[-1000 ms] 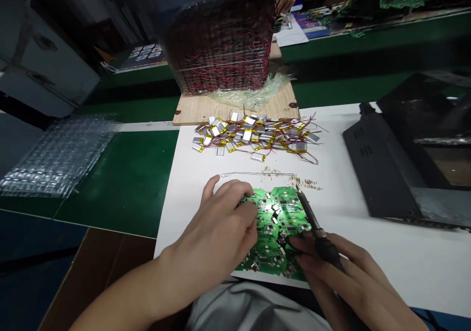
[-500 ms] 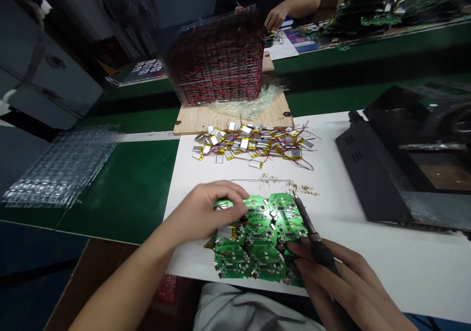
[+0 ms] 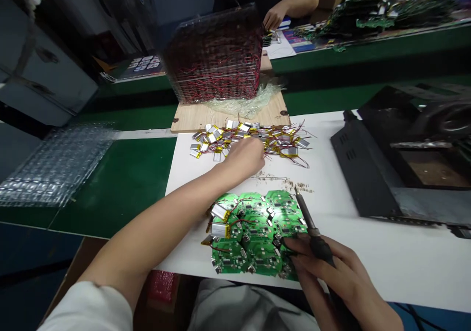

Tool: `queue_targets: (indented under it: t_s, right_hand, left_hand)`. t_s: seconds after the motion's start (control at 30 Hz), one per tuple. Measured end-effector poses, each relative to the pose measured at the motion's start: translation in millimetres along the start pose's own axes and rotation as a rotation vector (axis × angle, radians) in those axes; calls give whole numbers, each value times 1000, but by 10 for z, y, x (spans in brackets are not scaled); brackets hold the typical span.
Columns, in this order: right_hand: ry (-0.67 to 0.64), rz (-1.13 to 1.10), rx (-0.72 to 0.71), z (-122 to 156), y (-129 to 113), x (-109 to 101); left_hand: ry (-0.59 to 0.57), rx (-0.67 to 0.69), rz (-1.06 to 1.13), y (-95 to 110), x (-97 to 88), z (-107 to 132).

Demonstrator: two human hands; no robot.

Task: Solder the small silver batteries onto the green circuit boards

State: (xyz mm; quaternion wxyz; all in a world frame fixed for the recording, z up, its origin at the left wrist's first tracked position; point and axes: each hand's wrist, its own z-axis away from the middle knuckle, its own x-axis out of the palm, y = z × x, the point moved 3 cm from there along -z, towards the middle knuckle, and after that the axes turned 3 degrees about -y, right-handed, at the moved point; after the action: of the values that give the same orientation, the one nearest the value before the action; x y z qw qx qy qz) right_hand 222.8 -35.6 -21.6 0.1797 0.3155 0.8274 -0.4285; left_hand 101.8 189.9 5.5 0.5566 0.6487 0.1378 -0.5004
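A green panel of circuit boards (image 3: 253, 233) lies on the white mat (image 3: 386, 252) close to me, with small silver batteries wired on at its left edge. My right hand (image 3: 331, 272) grips a black soldering iron (image 3: 311, 225), tip resting near the panel's upper right corner. My left hand (image 3: 245, 156) is stretched forward to the heap of small silver batteries with red wires (image 3: 250, 142); its fingers curl down onto the heap and are hidden from me.
A tall stack of trays full of red-wired cells (image 3: 213, 58) stands on a wooden board (image 3: 228, 112). Clear blister trays (image 3: 55, 161) lie left on the green bench. A black metal housing (image 3: 401, 159) sits right. Another person's hand (image 3: 274, 16) works at the far bench.
My left hand left the circuit panel and reached forward to the battery heap. The right hand and soldering iron stayed nearly still.
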Motion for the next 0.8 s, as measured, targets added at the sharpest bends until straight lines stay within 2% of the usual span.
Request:
queue_targets:
  t_s: [0.1, 0.2, 0.3, 0.4, 0.5, 0.6, 0.73, 0.8]
  right_hand:
    - [-8, 36, 21, -55, -39, 1]
    - [-47, 42, 68, -130, -69, -30]
    - [-55, -13, 114, -194, -73, -83]
    - [-46, -35, 138, -247, -65, -122]
    - [-11, -53, 147, -319, -85, -137]
    - [-21, -113, 121, -409, -133, -126]
    - [-196, -192, 59, -484, -166, -65]
    - [-235, -228, 34, -501, -182, -40]
  left_hand:
    - [-1, 17, 38, -24, -179, 194]
    - [48, 23, 125, -51, -410, 523]
    - [59, -6, 388, -54, -510, 919]
    - [62, -82, 495, -13, -459, 1285]
    - [45, -63, 484, 100, -345, 1535]
    - [37, -31, 429, 202, -253, 1664]
    - [27, -42, 367, 250, -185, 1737]
    - [4, -42, 358, 260, -157, 1761]
